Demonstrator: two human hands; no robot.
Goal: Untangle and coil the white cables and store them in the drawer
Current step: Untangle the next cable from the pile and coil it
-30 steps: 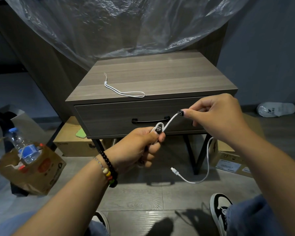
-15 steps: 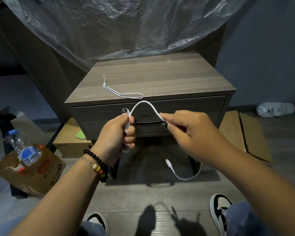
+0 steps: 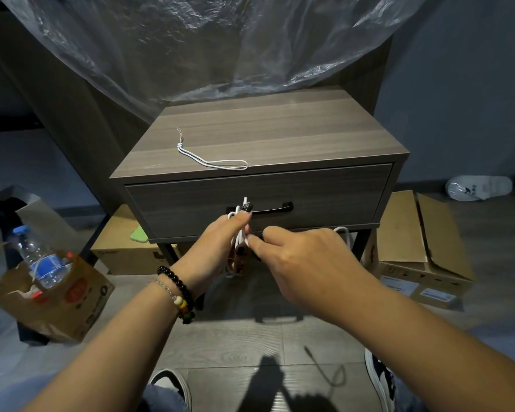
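Curled left hand [image 3: 220, 239] grips coiled white cable [image 3: 239, 233]; right hand [image 3: 304, 260] pinches it.

Single head view, looking forward and down, close over nightstand [image 3: 259, 135] front.

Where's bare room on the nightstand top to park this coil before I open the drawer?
The nightstand top is bare right of the white cord, out to the right edge. It is crowded at the drawer handle, where the left hand and right hand work the white cable.

beaded bracelets [image 3: 177, 288] on left wrist, dark-painted nails, bare forearms
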